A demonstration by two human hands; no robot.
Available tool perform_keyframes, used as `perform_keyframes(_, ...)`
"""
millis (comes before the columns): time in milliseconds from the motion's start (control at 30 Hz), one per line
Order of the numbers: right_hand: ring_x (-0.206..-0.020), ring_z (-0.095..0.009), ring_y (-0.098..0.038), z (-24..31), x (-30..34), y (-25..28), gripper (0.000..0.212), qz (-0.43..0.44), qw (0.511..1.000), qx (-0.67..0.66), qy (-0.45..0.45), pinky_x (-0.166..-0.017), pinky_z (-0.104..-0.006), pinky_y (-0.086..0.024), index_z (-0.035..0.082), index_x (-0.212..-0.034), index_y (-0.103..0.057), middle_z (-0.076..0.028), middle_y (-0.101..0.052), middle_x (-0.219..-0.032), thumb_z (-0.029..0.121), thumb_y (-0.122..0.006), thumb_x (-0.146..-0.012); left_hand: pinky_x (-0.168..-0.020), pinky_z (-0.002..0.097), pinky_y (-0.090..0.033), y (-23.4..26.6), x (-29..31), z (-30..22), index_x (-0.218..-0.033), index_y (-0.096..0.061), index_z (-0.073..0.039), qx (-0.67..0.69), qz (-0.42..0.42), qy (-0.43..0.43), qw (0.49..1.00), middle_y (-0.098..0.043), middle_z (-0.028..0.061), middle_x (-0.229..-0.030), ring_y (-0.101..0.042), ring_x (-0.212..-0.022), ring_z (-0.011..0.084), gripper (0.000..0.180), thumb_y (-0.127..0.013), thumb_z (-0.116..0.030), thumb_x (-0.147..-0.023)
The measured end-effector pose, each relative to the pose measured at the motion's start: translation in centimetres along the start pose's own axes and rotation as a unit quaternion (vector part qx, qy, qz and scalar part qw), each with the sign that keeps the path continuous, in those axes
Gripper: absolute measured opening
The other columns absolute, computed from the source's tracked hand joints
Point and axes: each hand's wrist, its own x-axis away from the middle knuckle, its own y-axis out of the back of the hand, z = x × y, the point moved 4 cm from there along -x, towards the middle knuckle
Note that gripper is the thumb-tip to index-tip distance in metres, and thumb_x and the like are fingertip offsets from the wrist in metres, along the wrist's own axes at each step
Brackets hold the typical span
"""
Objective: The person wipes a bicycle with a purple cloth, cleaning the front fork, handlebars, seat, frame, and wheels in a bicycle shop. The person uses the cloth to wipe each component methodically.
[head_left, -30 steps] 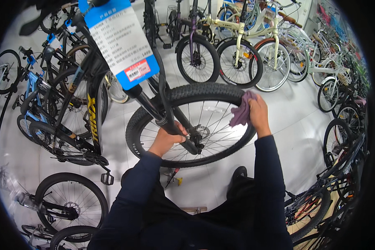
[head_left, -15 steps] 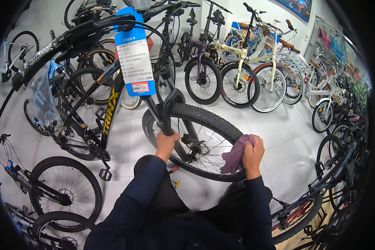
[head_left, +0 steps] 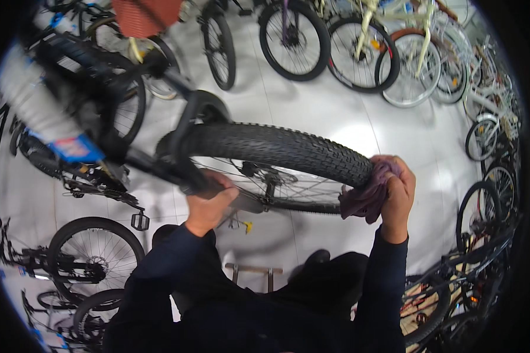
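A bicycle's front wheel with a knobby black tire (head_left: 282, 146) lies across the middle of the view. My left hand (head_left: 207, 206) is wrapped round a leg of the black front fork (head_left: 179, 167), left of the hub. My right hand (head_left: 399, 191) grips a purple cloth (head_left: 368, 197) and presses it against the right end of the tire. The hub and disc rotor (head_left: 271, 178) show between the spokes. At the upper left a blurred blue and white tag (head_left: 76, 147) hangs by the handlebar.
Parked bicycles line the far side, among them one with a black wheel (head_left: 294, 41) and a cream one (head_left: 365, 35). Another bicycle wheel (head_left: 97, 259) stands at lower left. A small wooden stool (head_left: 253, 269) is between my legs. A yellow-ended object (head_left: 247, 227) lies on the tiled floor.
The fork and wheel have turned and come closer, with the handlebar and tag swinging left and down. My left hand moved left with the fork; my right hand and cloth moved right along the tire.
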Motion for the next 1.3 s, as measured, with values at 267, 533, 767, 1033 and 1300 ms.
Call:
perform_keyframes(267, -0.078, -0.018, -0.066, -0.3, -0.9, -0.6, 0.039, -0.007, 0.998, -0.001, -0.056, -0.077, -0.0289, -0.052, -0.007, -0.099, -0.070, -0.011, -0.070, -0.085, 0.017, -0.050, -0.075, -0.092, 0.0406, -0.055, 0.7, 1.6, 0.3, -0.104, -0.054, -0.004, 0.041, -0.049, 0.070, 0.996, -0.067, 0.0116, -0.100, -0.068, -0.096, 0.0239, 0.036, -0.074, 0.010, -0.077)
perform_keyframes(533, -0.086, -0.031, -0.071, -0.8, 1.5, 0.2, 0.035, 0.010, 0.997, 0.036, -0.067, -0.085, -0.0373, -0.055, -0.002, -0.099, -0.071, -0.016, -0.073, -0.095, 0.021, -0.054, -0.080, -0.094, 0.0422, -0.055, -2.0, 4.5, -1.9, -0.117, -0.066, 0.003, -0.330, -0.037, 0.290, 0.897, -0.069, 0.0193, -0.111, -0.069, -0.105, 0.0317, 0.032, -0.070, -0.015, -0.092)
perform_keyframes(767, -0.103, -0.042, -0.071, -0.9, 3.0, 1.1, 0.037, 0.179, 0.954, 0.193, -0.144, -0.095, -0.0452, -0.055, 0.001, -0.108, -0.075, -0.023, -0.075, -0.107, 0.021, -0.052, -0.088, -0.111, 0.0429, -0.047, -16.5, 9.1, -27.1, -0.132, -0.063, -0.002, -0.430, 0.151, 0.047, 0.889, -0.056, 0.0207, -0.148, -0.057, -0.129, 0.0401, 0.057, -0.078, -0.028, -0.084)
perform_keyframes(1033, -0.084, -0.031, -0.073, 4.4, 0.9, 1.2, 0.031, 0.238, 0.853, -0.176, -0.429, -0.074, -0.0409, -0.058, -0.005, -0.105, -0.070, -0.017, -0.075, -0.099, 0.020, -0.056, -0.091, -0.113, 0.0587, -0.036, -1.4, 6.1, -53.3, -0.119, -0.065, -0.003, -0.724, -0.328, -0.073, 0.603, -0.066, 0.0186, -0.125, -0.060, -0.121, 0.0384, 0.041, -0.074, -0.030, -0.091)
perform_keyframes(1300, -0.106, -0.025, -0.070, 25.0, -7.8, -6.1, 0.026, 0.326, 0.838, -0.232, -0.370, -0.093, -0.0373, -0.056, -0.005, -0.118, -0.065, -0.013, -0.072, -0.113, 0.006, -0.055, -0.097, -0.064, 0.0543, -0.052, 4.2, 8.6, -51.5, -0.073, -0.071, -0.006, -0.671, -0.279, 0.177, 0.664, -0.069, 0.0211, -0.072, -0.069, -0.075, 0.0415, 0.059, -0.050, -0.051, -0.105)
